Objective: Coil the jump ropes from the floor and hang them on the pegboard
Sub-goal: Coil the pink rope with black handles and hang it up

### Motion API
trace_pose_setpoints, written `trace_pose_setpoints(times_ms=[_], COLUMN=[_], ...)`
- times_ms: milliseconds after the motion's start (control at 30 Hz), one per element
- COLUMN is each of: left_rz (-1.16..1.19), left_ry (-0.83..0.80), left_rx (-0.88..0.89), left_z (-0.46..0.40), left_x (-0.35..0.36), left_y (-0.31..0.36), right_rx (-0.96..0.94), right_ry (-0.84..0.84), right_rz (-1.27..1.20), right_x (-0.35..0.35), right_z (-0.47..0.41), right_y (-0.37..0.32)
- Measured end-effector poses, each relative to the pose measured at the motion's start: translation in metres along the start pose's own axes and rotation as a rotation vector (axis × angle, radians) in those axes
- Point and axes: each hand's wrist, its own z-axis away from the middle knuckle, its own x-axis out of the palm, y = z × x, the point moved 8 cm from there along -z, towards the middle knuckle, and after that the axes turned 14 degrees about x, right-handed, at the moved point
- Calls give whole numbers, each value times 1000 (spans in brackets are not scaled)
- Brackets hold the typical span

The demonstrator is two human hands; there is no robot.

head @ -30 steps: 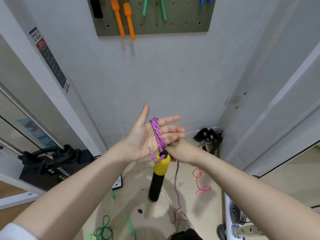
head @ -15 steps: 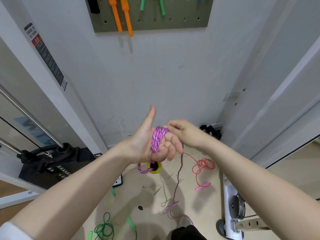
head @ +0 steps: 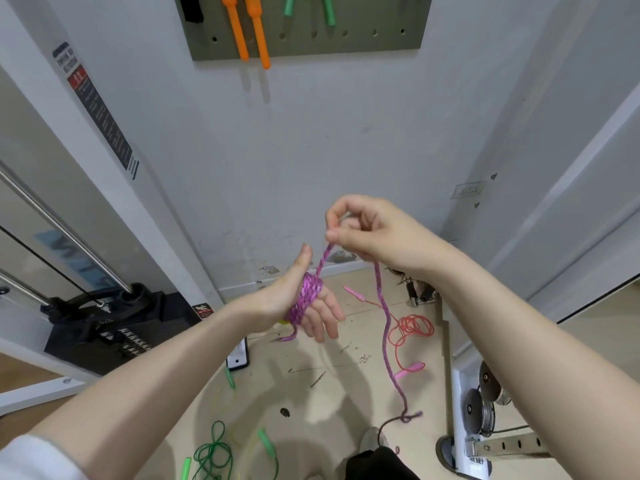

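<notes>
The pegboard point(head: 363, 43) sits high on the wall ahead of you, with orange and green handles already hanging from it, so that is where this rope belongs once coiled. On the floor a red jump rope point(head: 412, 329) lies loose by the right wall and a green jump rope point(head: 213, 455) lies near your feet, both judged not yet coiled. Your left hand point(head: 304, 306) is held out flat, thumb up and fingers straight, serving as a spool: the purple jump rope point(head: 306, 299) is wrapped in several turns around the palm. Your right hand point(head: 367, 230) is raised above it, pinching the rope between thumb and forefinger so the strand runs taut down to the coil, while the slack tail hangs from that hand toward the floor
</notes>
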Motion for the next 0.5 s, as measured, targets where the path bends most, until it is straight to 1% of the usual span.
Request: trace_pose_setpoints(times_ms=[33, 100, 133, 200, 267, 300, 333, 367, 400, 433, 467, 500], left_rz=[16, 127, 214, 344, 397, 434, 465, 486, 462, 421, 350, 301], left_ry=[-58, -121, -135, -108, 14, 117, 239, 362, 451, 494, 497, 494], left_rx=[12, 61, 98, 201, 289, 312, 327, 333, 335, 324, 308, 263], left_z=[2, 4, 3, -1, -8, -12, -15, -17, -16, -15, -13, -11], left_x=[8, 21, 21, 13, -9, -24, -41, -56, -69, -73, -73, -68], left_y=[6, 24, 31, 47, 54, 54, 51, 47, 40, 35, 29, 25], right_rx=[-36, -13, 20, 78, 156, 195, 233, 272, 295, 291, 253, 194], right_ry=[85, 204, 249, 251, 152, 82, -3, -104, -213, -307, -356, -349], right_rz=[-45, -81, -26, 222, 468, 542, 565, 534, 463, 375, 279, 173], right_x=[-9, -16, -16, -4, 20, 32, 43, 52, 59, 63, 62, 57], right_z=[-8, -23, -29, -34, -30, -24, -17, -10, -2, 6, 10, 12], right_y=[3, 23, 38, 62, 82, 86, 86, 85, 79, 66, 51, 34])
